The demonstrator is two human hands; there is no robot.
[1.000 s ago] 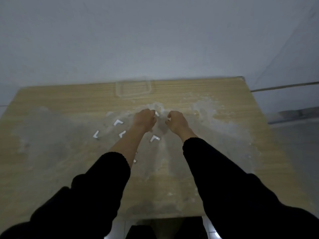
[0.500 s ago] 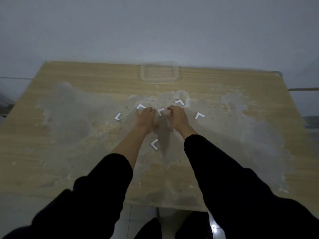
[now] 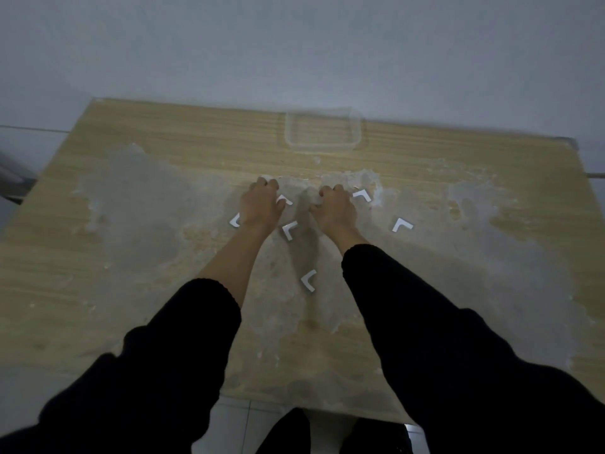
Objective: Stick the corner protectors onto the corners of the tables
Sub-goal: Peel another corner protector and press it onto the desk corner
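Both hands down on a wooden table (image 3: 98,257), knuckles up, fingers curled under. Left hand (image 3: 262,204) with a small white edge showing at its fingertips, possibly a corner protector pinched there (too blurred to confirm). Right hand (image 3: 335,208) likewise curled, grip contents hidden beneath the knuckles; cannot tell whether anything is held.

White L-shaped corner protectors scattered flat on the tabletop around the hands: one (image 3: 284,200) touching the left hand's thumb side, between the two hands; one (image 3: 235,221) partly covered by the left wrist's outer edge; one (image 3: 289,229) just beside the left wrist, toward the viewer; one (image 3: 361,195) just beside the right hand's outer knuckles; one (image 3: 402,225) farther right, apart from the hand; one (image 3: 308,280) nearest the viewer, between the two forearms.

Clear plastic container (image 3: 322,132) at the far edge, well apart from the hands. Pale, patchy residue (image 3: 140,198) spread over much of the tabletop. Black sleeves (image 3: 458,355) filling the foreground, covering the table's near edge.
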